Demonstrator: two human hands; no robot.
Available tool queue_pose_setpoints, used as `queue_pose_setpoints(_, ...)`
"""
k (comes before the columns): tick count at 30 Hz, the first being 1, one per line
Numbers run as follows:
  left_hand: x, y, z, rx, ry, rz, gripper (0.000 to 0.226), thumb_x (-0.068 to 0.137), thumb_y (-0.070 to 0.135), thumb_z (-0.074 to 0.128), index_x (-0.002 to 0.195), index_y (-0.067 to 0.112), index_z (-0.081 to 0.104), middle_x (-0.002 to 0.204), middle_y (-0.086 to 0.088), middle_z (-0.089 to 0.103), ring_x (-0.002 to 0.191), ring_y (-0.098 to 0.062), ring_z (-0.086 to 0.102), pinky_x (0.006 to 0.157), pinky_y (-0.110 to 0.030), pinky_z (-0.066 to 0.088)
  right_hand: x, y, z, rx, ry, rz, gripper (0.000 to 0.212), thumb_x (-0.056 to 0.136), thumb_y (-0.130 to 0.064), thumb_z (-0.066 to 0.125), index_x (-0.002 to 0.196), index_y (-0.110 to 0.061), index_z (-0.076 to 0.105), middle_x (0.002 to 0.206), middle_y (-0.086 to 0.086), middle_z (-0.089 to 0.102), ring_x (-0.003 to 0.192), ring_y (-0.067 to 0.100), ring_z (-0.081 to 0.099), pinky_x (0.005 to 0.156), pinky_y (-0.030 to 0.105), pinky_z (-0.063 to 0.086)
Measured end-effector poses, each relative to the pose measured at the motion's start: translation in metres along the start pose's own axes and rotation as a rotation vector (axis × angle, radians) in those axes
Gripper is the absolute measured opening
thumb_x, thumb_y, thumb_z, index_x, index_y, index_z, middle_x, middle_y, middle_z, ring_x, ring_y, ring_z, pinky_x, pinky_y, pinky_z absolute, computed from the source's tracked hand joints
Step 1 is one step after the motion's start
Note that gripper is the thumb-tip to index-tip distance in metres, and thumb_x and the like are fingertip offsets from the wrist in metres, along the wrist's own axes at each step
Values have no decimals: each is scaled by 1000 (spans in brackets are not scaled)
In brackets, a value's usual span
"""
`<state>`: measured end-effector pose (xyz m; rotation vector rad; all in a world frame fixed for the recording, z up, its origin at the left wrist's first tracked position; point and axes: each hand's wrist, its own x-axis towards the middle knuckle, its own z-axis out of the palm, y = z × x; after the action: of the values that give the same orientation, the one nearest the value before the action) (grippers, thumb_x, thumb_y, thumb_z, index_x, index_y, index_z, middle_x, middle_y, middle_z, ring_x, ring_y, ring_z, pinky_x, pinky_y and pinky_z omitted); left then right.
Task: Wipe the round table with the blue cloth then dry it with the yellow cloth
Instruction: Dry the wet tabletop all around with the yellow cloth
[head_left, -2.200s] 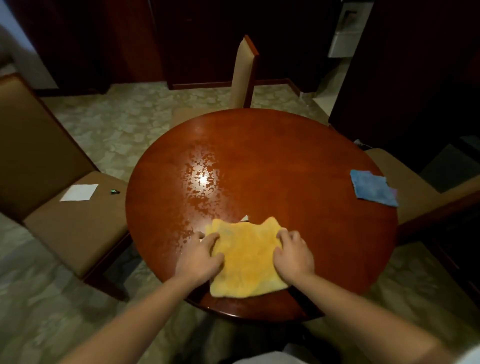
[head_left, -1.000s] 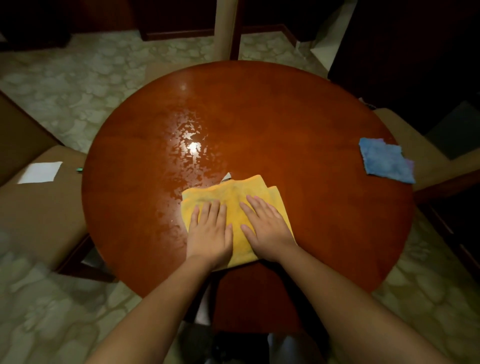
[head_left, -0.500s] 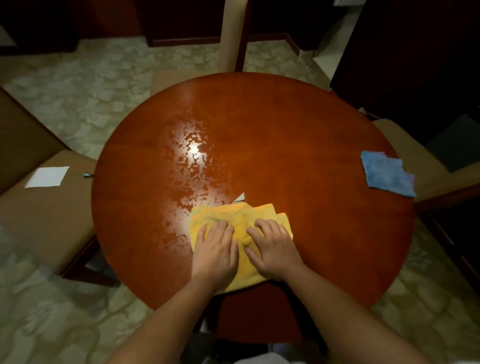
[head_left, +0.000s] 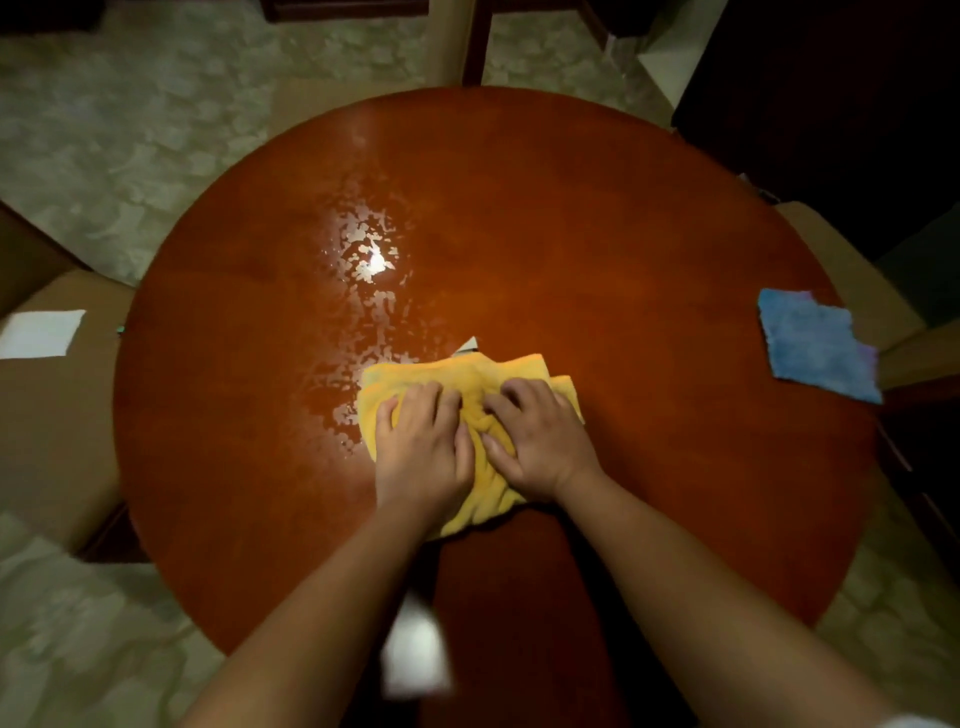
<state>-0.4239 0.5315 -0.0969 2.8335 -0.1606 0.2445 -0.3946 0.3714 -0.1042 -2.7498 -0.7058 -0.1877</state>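
Drying under way: yellow cloth (head_left: 470, 395) is lying bunched on the round table (head_left: 597, 218), near its close edge. Left hand (head_left: 423, 449) and right hand (head_left: 540, 441) are both curling fingers into the cloth, gripping its folds, side by side. Wet patches (head_left: 366, 260) are sitting just beyond the cloth toward the table centre. Blue cloth (head_left: 815, 345) is resting at the table's right rim. Risk: the bunched cloth is giving less contact, likely leaving streaks.

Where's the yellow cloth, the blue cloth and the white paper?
yellow cloth (head_left: 457, 375): head view, bare top part beyond the fingers.
blue cloth (head_left: 815, 345): head view, its middle.
white paper (head_left: 39, 333): head view, its middle.
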Motion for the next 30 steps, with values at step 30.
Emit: queue_pose_setpoints(30, -23, 0, -8, -36, -31, 318, 23, 76, 31, 45, 63, 14, 52, 61, -3, 50, 53, -24, 44, 53, -33, 31, -31, -1, -6, 20, 40, -296, 31, 76, -43, 44, 84, -14, 50, 76, 7, 55, 65, 25, 54, 47, 29, 44)
